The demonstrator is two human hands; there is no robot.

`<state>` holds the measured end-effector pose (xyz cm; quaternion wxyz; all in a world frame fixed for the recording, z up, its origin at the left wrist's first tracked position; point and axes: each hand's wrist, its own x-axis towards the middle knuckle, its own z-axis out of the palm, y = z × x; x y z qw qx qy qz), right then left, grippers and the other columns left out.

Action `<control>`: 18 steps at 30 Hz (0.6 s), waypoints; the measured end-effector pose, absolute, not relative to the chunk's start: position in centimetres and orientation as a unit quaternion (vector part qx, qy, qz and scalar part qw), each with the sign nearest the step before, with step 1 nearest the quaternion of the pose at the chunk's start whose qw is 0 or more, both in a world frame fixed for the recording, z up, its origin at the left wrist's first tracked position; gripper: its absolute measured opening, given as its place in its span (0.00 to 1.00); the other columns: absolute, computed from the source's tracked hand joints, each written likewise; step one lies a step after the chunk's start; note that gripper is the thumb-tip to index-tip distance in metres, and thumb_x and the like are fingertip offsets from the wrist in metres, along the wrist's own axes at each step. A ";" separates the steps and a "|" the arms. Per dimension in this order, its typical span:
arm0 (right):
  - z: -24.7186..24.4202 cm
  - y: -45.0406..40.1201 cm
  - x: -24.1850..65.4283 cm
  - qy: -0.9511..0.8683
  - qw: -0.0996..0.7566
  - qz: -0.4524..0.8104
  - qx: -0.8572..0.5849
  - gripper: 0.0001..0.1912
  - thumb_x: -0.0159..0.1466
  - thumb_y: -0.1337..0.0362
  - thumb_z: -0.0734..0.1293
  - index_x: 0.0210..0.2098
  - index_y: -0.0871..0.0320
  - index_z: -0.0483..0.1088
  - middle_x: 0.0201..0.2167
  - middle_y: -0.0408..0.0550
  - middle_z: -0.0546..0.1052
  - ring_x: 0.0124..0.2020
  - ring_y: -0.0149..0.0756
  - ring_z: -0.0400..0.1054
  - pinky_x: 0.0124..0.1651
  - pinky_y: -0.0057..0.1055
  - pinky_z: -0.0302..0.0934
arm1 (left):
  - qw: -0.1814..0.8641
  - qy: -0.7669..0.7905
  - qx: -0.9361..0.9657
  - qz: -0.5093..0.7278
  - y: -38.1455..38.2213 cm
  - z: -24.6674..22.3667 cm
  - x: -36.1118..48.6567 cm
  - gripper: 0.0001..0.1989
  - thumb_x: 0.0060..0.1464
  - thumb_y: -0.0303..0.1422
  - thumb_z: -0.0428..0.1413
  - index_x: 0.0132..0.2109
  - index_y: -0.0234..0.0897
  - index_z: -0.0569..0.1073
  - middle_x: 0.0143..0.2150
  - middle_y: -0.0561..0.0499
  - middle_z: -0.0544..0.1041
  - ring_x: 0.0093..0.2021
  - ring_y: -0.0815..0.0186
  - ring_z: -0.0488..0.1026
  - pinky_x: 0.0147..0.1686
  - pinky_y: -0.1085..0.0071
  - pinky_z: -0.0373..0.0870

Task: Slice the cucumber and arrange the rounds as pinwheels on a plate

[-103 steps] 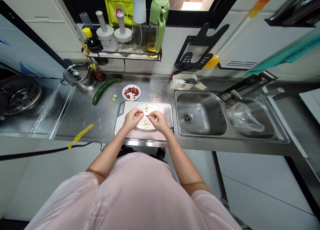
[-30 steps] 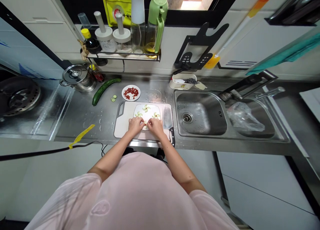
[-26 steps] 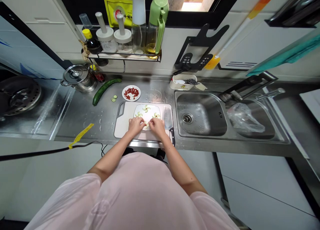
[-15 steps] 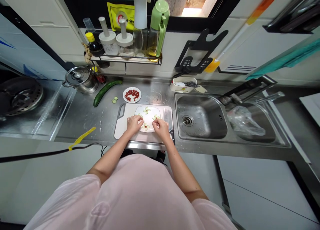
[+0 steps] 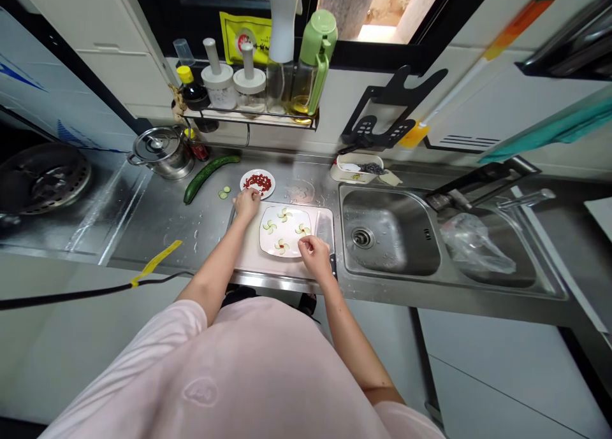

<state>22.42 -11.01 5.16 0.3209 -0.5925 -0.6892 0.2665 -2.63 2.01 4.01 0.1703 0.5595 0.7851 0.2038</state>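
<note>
My left hand [image 5: 247,204] is at the near edge of a small white dish [image 5: 269,178] of chopped red pieces [image 5: 258,182], its fingertips by the pieces; whatever it pinches is too small to make out. My right hand [image 5: 313,253] is closed at the right edge of a white plate [image 5: 287,239], and anything between its fingertips is hidden. Several pinwheels of pale green slices [image 5: 282,246] lie on the plate, some with red at the centre. Beneath the plate is a cutting board [image 5: 248,253], with a knife [image 5: 324,227] along its right side.
A cucumber [image 5: 205,177], two cut slices [image 5: 224,192] and a lidded pot [image 5: 163,152] stand to the left. The sink [image 5: 389,232] is on the right. Bottles and jars fill a wall rack [image 5: 282,120]. A black cable [image 5: 86,295] crosses at the lower left.
My left hand has moved from the plate up and left to the dish of red pieces. My right hand remains by the plate's right edge. The whole view has shifted slightly.
</note>
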 end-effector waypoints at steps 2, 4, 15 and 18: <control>5.2 -11.0 22.3 -0.689 0.319 0.265 -0.594 0.08 0.61 0.61 0.62 0.30 0.56 0.70 0.25 0.43 0.72 0.31 0.35 0.64 0.40 0.32 0.51 | 0.169 0.794 0.554 0.186 3.4 3.8 -2.8 0.11 0.56 0.36 0.51 0.44 0.45 0.75 0.48 0.46 0.76 0.48 0.57 0.70 0.47 0.61 0.58; 5.4 -11.1 22.2 -0.690 0.316 0.262 -0.596 0.08 0.61 0.61 0.62 0.30 0.56 0.70 0.25 0.43 0.72 0.31 0.34 0.64 0.40 0.32 0.51 | 0.160 0.797 0.558 0.168 4.5 3.6 -2.9 0.12 0.57 0.34 0.50 0.45 0.45 0.75 0.49 0.46 0.75 0.49 0.56 0.69 0.48 0.60 0.58; 5.6 -11.7 22.8 -0.682 0.309 0.264 -0.608 0.09 0.62 0.60 0.61 0.31 0.56 0.70 0.27 0.44 0.73 0.31 0.35 0.64 0.40 0.32 0.53 | 0.149 0.739 0.644 0.129 8.5 2.1 -3.6 0.12 0.54 0.31 0.52 0.42 0.43 0.78 0.48 0.42 0.74 0.51 0.53 0.66 0.53 0.56 0.53; 5.5 -11.9 23.0 -0.678 0.306 0.265 -0.614 0.09 0.62 0.59 0.61 0.31 0.56 0.71 0.26 0.44 0.72 0.31 0.35 0.64 0.40 0.32 0.53 | 0.146 0.723 0.667 0.105 9.1 1.7 -3.7 0.12 0.52 0.31 0.53 0.42 0.42 0.78 0.48 0.41 0.74 0.50 0.53 0.66 0.53 0.55 0.53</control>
